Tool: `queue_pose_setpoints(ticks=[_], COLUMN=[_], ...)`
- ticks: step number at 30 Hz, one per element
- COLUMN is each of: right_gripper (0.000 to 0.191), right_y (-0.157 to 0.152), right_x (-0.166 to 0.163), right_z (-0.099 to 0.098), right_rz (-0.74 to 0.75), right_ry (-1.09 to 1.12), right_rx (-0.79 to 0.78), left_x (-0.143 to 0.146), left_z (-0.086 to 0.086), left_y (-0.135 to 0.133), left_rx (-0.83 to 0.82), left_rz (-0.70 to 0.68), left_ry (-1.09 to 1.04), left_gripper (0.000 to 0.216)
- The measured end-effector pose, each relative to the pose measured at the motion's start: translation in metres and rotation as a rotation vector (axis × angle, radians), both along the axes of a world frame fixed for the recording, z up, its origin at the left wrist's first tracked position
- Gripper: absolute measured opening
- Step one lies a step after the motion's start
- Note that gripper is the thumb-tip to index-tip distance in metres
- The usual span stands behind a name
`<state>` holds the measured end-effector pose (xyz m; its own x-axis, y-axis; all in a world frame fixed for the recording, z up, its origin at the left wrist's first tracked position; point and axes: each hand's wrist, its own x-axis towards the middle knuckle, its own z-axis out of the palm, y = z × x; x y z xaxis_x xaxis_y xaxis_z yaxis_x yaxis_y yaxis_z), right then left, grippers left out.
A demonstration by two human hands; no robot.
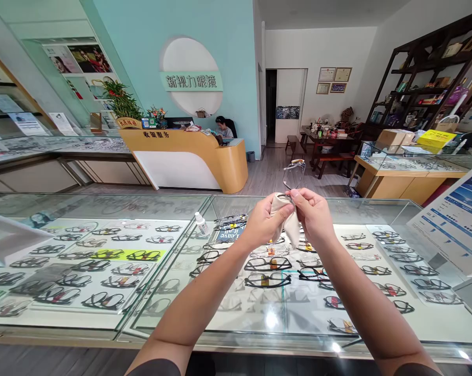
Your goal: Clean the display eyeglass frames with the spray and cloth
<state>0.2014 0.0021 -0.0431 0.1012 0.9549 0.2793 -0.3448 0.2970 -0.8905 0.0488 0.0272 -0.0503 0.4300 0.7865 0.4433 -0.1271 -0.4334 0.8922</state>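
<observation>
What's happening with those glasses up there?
Somebody is holding one pair of glasses over the display case. The left hand pinches a pale cloth against the glasses, and the right hand grips them too. Part of the frame pokes up above the cloth. A small white spray bottle stands to the left, and lots of other glasses lie in rows in the case.

I see the left hand (267, 222) gripping a pale cloth (289, 225), the right hand (313, 213) apparently pinching glasses (294, 175) above it; a white bottle (202, 224) stands left of their grip.
</observation>
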Motion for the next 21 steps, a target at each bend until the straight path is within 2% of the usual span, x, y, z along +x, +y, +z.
queue_pose_setpoints(ticks=[4,6,9,12,15,18,21], right_gripper=[0.04,0.039,0.038,0.038,0.039,0.04,0.038], right_y=[-0.004,-0.008,-0.011,-0.012,-0.011,-0.012,-0.015], right_x=[-0.005,-0.005,-0.002,0.0,-0.004,-0.009,-0.013], right_z=[-0.001,0.001,0.005,0.007,0.006,0.004,0.003], right_rz=[0.049,0.042,-0.008,-0.038,0.02,0.071,0.03], right_ry=[0.012,0.011,0.0,0.023,0.067,0.084,0.09], right_rx=[0.045,0.066,0.061,0.03,0.001,-0.002,0.017], left_x=[0.008,0.006,-0.005,-0.018,-0.021,-0.012,0.003], left_z=[-0.003,0.001,0.011,0.02,0.022,0.017,0.008], left_y=[-0.006,-0.008,-0.008,-0.005,-0.005,-0.011,-0.018], left_rx=[0.046,0.041,0.004,-0.012,-0.034,-0.042,0.013], left_rz=[0.153,0.166,0.03,-0.149,-0.206,-0.12,0.016], left_ry=[-0.102,-0.11,-0.031,0.083,0.104,0.049,-0.012], left_gripper=[0.053,0.06,0.062,0.055,0.049,0.05,0.051])
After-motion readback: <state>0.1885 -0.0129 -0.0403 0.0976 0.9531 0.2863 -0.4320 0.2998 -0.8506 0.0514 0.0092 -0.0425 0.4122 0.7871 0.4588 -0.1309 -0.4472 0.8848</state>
